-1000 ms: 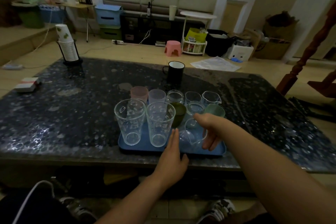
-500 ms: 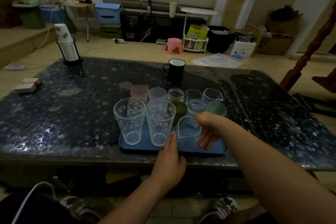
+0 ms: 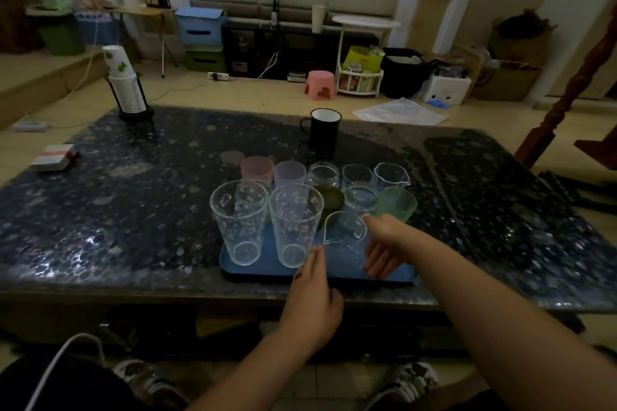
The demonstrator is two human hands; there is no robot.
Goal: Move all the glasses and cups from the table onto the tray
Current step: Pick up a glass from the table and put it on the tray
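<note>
A: What do we have on the blue tray [image 3: 253,272]?

B: We see it packed with drinkware near the front edge of the dark speckled table [image 3: 133,210]. Two tall clear glasses [image 3: 238,222] printed with small cat faces stand upright at its front left. Behind them we count a pink cup [image 3: 257,167], a pale lilac cup [image 3: 289,173], a clear jar [image 3: 323,174], a small clear glass [image 3: 356,173] and a spouted clear pitcher [image 3: 390,175]. A dark green bowl [image 3: 329,198] and a frosted green cup [image 3: 399,205] sit in the middle row.

A: And our hands?

B: Our right hand [image 3: 384,243] curls around a small spouted glass pitcher [image 3: 344,237], thumb at its rim, fingers down its right side; it stands at the tray's front, just beside the right tall glass. Our left hand [image 3: 312,304] is flat and loose, holding nothing, fingertips touching the tray's front edge.

A: Anything off the tray?

B: A black mug [image 3: 324,128] with a white inside stands alone, well behind the tray.
</note>
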